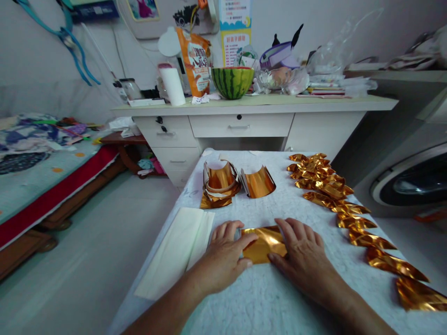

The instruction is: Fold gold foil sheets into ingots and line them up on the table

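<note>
A shiny gold foil sheet [264, 242] lies on the cloth-covered table between my hands. My left hand [228, 253] grips its left end, the thumb and a finger resting on the foil. At the right end, my right hand [300, 251] has its fingers along the far edge and its thumb at the near edge. Beyond them stand a stack of curled gold sheets [221, 179] and a single curled gold sheet [259, 182]. White paper sheets [174, 251] lie left of my left hand. Several folded gold foil pieces [375, 239] form a row along the table's right side.
Past the table is a white desk [240, 108] with a halved watermelon [233, 83], an orange pouch [195, 63] and a paper roll [172, 86]. A bed [52, 172] is at the left, and a washing machine [412, 181] at the right.
</note>
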A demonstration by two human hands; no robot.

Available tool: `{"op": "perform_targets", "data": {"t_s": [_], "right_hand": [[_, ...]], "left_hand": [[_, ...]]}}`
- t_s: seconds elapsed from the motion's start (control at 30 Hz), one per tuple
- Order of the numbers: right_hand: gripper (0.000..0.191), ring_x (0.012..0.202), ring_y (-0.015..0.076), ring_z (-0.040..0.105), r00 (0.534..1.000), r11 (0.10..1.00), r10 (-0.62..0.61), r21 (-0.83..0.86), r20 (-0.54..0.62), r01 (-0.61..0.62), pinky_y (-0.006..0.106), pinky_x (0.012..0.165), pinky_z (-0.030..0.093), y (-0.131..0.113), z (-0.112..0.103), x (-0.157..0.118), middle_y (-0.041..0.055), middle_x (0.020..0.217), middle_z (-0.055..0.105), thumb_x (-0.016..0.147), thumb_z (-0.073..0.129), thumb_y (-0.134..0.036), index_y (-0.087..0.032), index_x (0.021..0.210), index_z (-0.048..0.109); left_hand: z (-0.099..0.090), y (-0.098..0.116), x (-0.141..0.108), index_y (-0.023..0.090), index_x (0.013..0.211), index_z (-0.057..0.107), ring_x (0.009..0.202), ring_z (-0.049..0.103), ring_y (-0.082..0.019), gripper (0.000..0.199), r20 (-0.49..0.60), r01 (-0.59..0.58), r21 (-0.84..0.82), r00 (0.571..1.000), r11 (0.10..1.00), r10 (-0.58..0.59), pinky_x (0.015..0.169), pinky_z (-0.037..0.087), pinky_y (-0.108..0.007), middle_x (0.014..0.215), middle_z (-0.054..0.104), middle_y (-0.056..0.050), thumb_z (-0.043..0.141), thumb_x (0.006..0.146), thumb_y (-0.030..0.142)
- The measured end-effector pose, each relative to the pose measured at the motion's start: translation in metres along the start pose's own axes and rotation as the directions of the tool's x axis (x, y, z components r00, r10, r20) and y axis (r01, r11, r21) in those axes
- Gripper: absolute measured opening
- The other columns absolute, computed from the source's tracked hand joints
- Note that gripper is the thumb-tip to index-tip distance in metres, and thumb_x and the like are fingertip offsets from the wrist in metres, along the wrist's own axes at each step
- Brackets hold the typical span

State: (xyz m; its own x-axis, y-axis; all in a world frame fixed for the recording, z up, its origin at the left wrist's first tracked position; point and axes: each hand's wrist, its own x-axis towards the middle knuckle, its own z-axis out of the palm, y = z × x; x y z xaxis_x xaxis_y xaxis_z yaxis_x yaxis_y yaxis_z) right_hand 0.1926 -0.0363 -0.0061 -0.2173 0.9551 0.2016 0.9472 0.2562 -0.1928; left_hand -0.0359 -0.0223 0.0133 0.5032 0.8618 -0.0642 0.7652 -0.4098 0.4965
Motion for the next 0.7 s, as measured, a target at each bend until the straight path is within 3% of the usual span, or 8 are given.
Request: {"op": "perform_targets", "data": {"t_s": [0.17,0.37,0.43,0.53,0.63,0.7], "right_hand": [[0.08,0.129,0.0389,0.041,0.998,1.0,0.017,-0.005,0.053,-0.017,0.058,0.099,0.037,0.034,0.004,0.0,0.0156,0.144,0.044,0.076,0.065,-0.048,-0.026,0.146,0.031],[0.079,0.128,0.0385,0.042,0.994,0.997,-0.022,0.079,0.104,0.014,0.057,0.098,0.04,0.052,-0.003,0.004,0.0165,0.143,0.044,0.074,0.064,-0.037,-0.021,0.144,0.031],[0.071,0.125,0.0366,0.044,0.996,0.988,-0.058,0.144,0.061,0.048,0.056,0.099,0.039,0.048,-0.014,0.007,0.0176,0.137,0.048,0.072,0.061,-0.027,-0.018,0.137,0.036],[0.043,0.114,0.0285,0.049,0.993,0.942,-0.107,0.313,-0.052,0.118,0.047,0.096,0.042,0.029,-0.034,0.011,0.014,0.121,0.053,0.075,0.053,-0.016,-0.018,0.117,0.045],[0.023,0.099,0.0226,0.053,0.967,0.883,-0.247,0.425,0.056,0.2,0.038,0.087,0.045,0.004,-0.045,0.01,0.007,0.105,0.058,0.078,0.052,-0.01,-0.022,0.098,0.052],[0.023,0.094,0.022,0.055,0.942,0.876,-0.306,0.428,0.137,0.222,0.037,0.083,0.045,-0.006,-0.043,0.008,0.0053,0.101,0.06,0.077,0.055,-0.008,-0.023,0.094,0.055]], "left_hand": [[0.0,-0.001,0.0,0.039,0.129,0.052,0.129,0.034,-0.029,0.057,-0.009,-0.003,0.0,1.0,1.0,0.003,0.11,0.029,-0.048,0.138,0.04,-0.002,0.069,0.077,0.024],[-0.002,0.0,0.0,0.039,0.129,0.052,0.13,0.034,-0.028,0.056,0.007,-0.001,-0.001,1.0,1.0,0.001,0.111,0.028,-0.047,0.139,0.039,-0.001,0.067,0.077,0.023],[-0.003,0.001,0.001,0.039,0.128,0.053,0.13,0.034,-0.028,0.055,0.006,-0.001,0.002,1.0,1.0,0.001,0.11,0.028,-0.048,0.139,0.039,-0.002,0.066,0.078,0.023],[-0.004,0.003,0.0,0.038,0.128,0.053,0.129,0.035,-0.028,0.054,-0.007,-0.018,0.006,1.0,1.0,0.018,0.11,0.028,-0.048,0.138,0.04,-0.002,0.065,0.077,0.022],[-0.004,0.003,-0.001,0.037,0.127,0.053,0.127,0.036,-0.027,0.054,-0.021,-0.045,0.001,0.999,0.999,0.045,0.109,0.028,-0.047,0.136,0.042,-0.003,0.065,0.076,0.021],[-0.004,0.005,-0.001,0.036,0.125,0.053,0.126,0.036,-0.027,0.055,-0.042,-0.059,-0.005,0.997,0.998,0.059,0.108,0.029,-0.046,0.135,0.042,-0.003,0.065,0.074,0.02]]}}
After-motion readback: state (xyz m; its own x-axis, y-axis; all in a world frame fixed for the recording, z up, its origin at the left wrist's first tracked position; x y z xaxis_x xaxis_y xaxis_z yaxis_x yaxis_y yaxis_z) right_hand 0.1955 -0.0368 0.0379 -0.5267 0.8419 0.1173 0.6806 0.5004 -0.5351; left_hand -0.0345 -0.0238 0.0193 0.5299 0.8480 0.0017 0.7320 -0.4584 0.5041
